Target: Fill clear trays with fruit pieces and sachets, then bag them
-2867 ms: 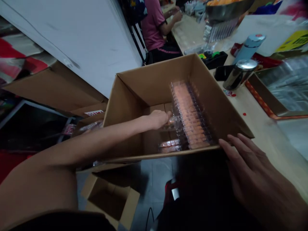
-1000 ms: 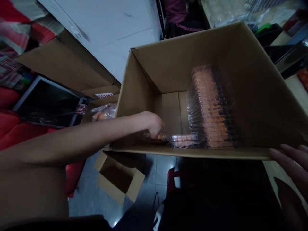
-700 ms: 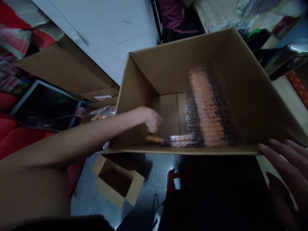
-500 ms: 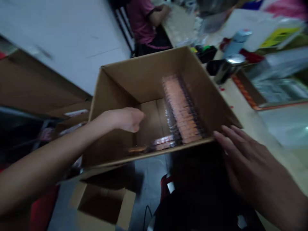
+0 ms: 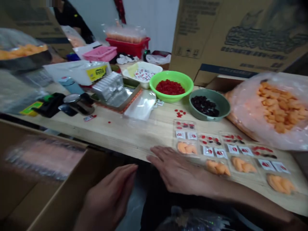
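L hand (image 5: pixel 108 197): nr carton (image 5: pixel 56 195), fingers tog.
R hand (image 5: pixel 172 170): on table (image 5: pixel 127 141) edge, nr trays (image 5: pixel 187 139)
Trays: 4, clear, w/ orange pcs + sachets
Lt green bowl (image 5: pixel 155 90): red pcs
Dk green bowl (image 5: pixel 223 110): dark pcs, btwn lt bowl & bag (image 5: pixel 243 109)

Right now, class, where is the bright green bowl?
In the head view, the bright green bowl is on the table, slightly right of centre in the upper half, between the white tray and the dark green bowl.

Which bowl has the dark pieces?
The dull green plastic bowl, right of the bright lime-green plastic bowl, which holds red pieces instead.
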Demonstrator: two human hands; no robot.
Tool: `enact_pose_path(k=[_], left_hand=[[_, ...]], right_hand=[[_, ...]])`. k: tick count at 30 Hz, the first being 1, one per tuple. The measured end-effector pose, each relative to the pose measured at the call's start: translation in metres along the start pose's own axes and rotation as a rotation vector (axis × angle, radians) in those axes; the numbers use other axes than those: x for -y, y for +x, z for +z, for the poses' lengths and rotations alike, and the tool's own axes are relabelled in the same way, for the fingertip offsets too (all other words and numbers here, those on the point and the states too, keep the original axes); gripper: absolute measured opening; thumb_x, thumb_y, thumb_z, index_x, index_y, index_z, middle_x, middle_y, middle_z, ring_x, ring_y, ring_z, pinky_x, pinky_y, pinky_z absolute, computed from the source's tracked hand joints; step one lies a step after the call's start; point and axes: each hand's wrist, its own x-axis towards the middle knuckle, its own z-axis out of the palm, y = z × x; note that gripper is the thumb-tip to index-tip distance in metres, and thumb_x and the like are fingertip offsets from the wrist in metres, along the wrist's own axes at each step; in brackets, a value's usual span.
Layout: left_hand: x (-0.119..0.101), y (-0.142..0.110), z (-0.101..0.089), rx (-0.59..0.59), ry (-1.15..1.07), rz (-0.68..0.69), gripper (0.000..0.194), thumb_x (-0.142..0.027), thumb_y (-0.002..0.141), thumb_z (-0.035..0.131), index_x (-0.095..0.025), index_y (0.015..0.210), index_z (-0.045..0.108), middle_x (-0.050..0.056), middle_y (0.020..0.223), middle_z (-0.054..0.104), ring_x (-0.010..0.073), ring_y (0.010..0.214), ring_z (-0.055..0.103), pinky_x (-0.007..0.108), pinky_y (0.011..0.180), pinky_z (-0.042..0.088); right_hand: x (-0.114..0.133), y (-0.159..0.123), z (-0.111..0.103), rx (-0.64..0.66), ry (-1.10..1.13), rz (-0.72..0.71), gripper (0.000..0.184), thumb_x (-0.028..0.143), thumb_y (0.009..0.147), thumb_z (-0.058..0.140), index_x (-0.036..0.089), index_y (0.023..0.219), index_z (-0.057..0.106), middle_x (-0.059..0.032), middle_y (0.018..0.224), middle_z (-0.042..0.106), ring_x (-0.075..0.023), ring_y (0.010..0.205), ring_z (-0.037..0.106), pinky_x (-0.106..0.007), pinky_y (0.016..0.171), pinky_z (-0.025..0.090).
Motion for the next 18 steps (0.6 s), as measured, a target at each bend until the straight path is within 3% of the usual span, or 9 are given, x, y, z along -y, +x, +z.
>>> enact_pose_path(k=[1, 3, 6, 9, 12, 15, 18], left_hand=[[-0.017, 0.020, 0.020, -0.030, -0.096, 0.009, 0.047, -0.036, 0.092, 0.040, -0.051, 0.134, 0.057, -0.006, 0.118, 0.072, 0.0217, 0.102, 0.070, 0.033, 0.085, 0.060], [-0.046, 0.058, 0.058, 0.029, -0.160, 0.006, 0.044, -0.034, 0.098, 0.035, -0.041, 0.135, 0.059, -0.001, 0.115, 0.073, 0.0180, 0.098, 0.071, 0.030, 0.086, 0.060], [-0.079, 0.103, 0.105, 0.130, 0.043, 0.122, 0.051, -0.038, 0.097, 0.047, -0.021, 0.145, 0.048, 0.014, 0.147, 0.052, 0.0268, 0.133, 0.053, 0.041, 0.107, 0.049], [-0.099, 0.127, 0.146, 0.218, 0.280, 0.357, 0.071, -0.049, 0.091, 0.060, -0.019, 0.152, 0.037, 0.017, 0.164, 0.022, 0.0378, 0.151, 0.019, 0.055, 0.119, 0.031], [-0.103, 0.132, 0.182, 0.202, 0.392, 0.467, 0.058, -0.047, 0.099, 0.047, -0.019, 0.149, 0.041, 0.015, 0.162, 0.028, 0.0366, 0.152, 0.015, 0.058, 0.122, 0.021], [-0.092, 0.129, 0.199, 0.047, 0.394, 0.384, 0.054, -0.036, 0.101, 0.042, -0.011, 0.149, 0.041, 0.022, 0.156, 0.037, 0.0374, 0.151, 0.021, 0.058, 0.120, 0.025], [-0.071, 0.133, 0.183, 0.006, 0.219, 0.399, 0.056, -0.034, 0.093, 0.055, -0.010, 0.143, 0.048, 0.022, 0.151, 0.044, 0.0356, 0.145, 0.036, 0.052, 0.116, 0.034]], right_hand=[[-0.013, -0.017, 0.001, -0.044, 0.019, 0.072, 0.057, 0.009, 0.087, 0.049, 0.012, 0.144, 0.047, -0.0193, 0.152, 0.044, -0.0283, 0.141, 0.041, -0.046, 0.115, 0.038], [-0.041, -0.046, 0.004, -0.157, 0.019, 0.218, 0.052, 0.006, 0.089, 0.045, 0.011, 0.140, 0.051, -0.0191, 0.147, 0.050, -0.0272, 0.137, 0.046, -0.045, 0.112, 0.042], [-0.086, -0.077, 0.010, -0.306, -0.069, 0.439, 0.049, 0.006, 0.090, 0.042, 0.003, 0.138, 0.052, -0.0256, 0.142, 0.051, -0.0312, 0.135, 0.048, -0.048, 0.111, 0.042], [-0.127, -0.083, 0.020, -0.346, -0.128, 0.547, 0.057, 0.012, 0.093, 0.042, -0.002, 0.148, 0.039, -0.0337, 0.154, 0.031, -0.0389, 0.144, 0.034, -0.055, 0.113, 0.037], [-0.153, -0.062, 0.033, -0.258, -0.087, 0.569, 0.060, 0.022, 0.100, 0.036, -0.001, 0.155, 0.028, -0.0317, 0.161, 0.013, -0.0377, 0.151, 0.015, -0.055, 0.117, 0.029], [-0.161, -0.027, 0.043, -0.110, -0.017, 0.592, 0.060, 0.036, 0.105, 0.027, 0.008, 0.157, 0.029, -0.0225, 0.165, 0.005, -0.0336, 0.153, 0.002, -0.052, 0.120, 0.022], [-0.157, 0.003, 0.046, -0.030, 0.035, 0.604, 0.059, 0.048, 0.105, 0.018, 0.026, 0.159, 0.026, -0.0102, 0.168, -0.002, -0.0337, 0.152, -0.005, -0.056, 0.120, 0.014]])
